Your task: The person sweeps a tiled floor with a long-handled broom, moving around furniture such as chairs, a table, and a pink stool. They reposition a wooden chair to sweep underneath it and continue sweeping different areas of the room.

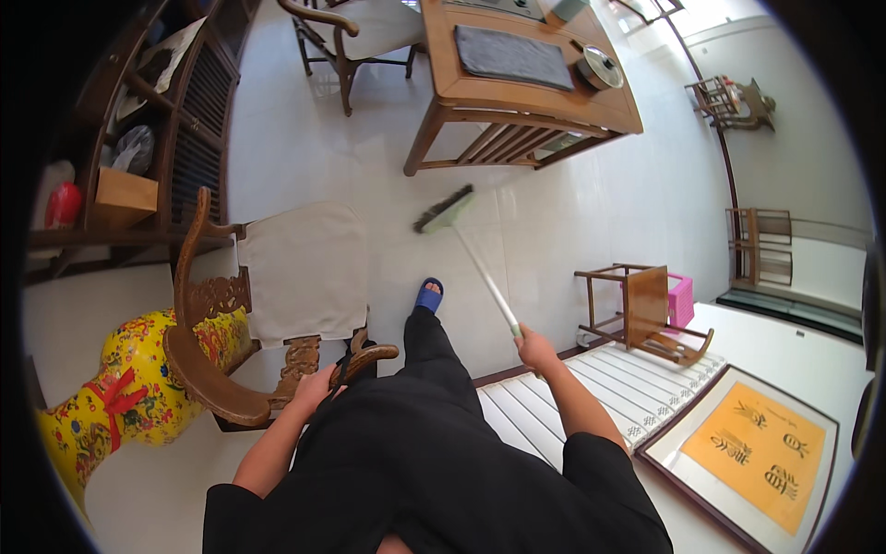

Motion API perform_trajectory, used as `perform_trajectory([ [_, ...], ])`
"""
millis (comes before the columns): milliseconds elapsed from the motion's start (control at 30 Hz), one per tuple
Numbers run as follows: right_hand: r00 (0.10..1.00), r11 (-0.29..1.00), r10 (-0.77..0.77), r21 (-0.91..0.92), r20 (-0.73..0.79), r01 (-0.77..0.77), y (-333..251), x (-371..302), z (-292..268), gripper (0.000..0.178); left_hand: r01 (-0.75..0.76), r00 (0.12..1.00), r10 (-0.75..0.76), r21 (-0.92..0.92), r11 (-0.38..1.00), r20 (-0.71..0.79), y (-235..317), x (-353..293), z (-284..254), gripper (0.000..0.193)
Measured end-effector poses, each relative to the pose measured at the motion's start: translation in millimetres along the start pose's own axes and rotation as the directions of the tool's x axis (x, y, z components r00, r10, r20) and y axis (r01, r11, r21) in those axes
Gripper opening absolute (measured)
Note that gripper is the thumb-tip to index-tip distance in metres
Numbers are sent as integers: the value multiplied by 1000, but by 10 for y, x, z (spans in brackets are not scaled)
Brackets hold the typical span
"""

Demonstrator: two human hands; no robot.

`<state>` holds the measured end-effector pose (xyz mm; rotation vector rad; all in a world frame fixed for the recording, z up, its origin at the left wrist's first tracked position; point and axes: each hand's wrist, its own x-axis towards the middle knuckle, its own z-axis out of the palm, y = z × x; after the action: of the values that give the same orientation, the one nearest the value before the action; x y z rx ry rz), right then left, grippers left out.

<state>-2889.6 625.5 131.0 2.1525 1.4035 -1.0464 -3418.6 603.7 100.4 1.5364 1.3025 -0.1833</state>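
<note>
My right hand [536, 351] is closed around the upper end of the broom's pale handle. The broom [486, 280] slants away over the floor, its light green head [449, 214] and dark bristles lying just short of the wooden table. By the armrest of the carved wooden chair [305, 272], my left hand [317, 386] is closed near my waist. A thin dark strip shows beside its fingers, but what they hold cannot be made out. One foot in a blue slipper [428, 297] stands between the chair and the broom.
Ahead stands a wooden table [535, 102] bearing a grey mat [513, 57] and a lidded pot [600, 68]. A small wooden chair [643, 309] and a pink basket [680, 300] are at right, near framed calligraphy [757, 450]. Dark shelves [198, 120] and a yellow floral figure [148, 369] stand left.
</note>
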Motion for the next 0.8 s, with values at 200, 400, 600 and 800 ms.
perform_trajectory([
  [200, 986, 989, -139, 60, 94, 134, 148, 244, 182, 44, 152, 985, -168, 258, 954, 41, 257, 26, -51, 58],
  [400, 994, 995, -54, -78, 96, 61, 1333, 1100, -669, 31, 478, 879, -446, 306, 824, -170, 669, 41, 171, 65],
  [600, 979, 976, 200, 78, 51, -203, 2213, 2024, -2122, 26, 676, 733, -582, 284, 680, -352, 936, 223, 539, 79],
  [800, 948, 872, 313, 378, 58, -311, 2881, 2330, -2270, 27, 721, 693, -656, 266, 640, -299, 1150, 505, 475, 83],
])
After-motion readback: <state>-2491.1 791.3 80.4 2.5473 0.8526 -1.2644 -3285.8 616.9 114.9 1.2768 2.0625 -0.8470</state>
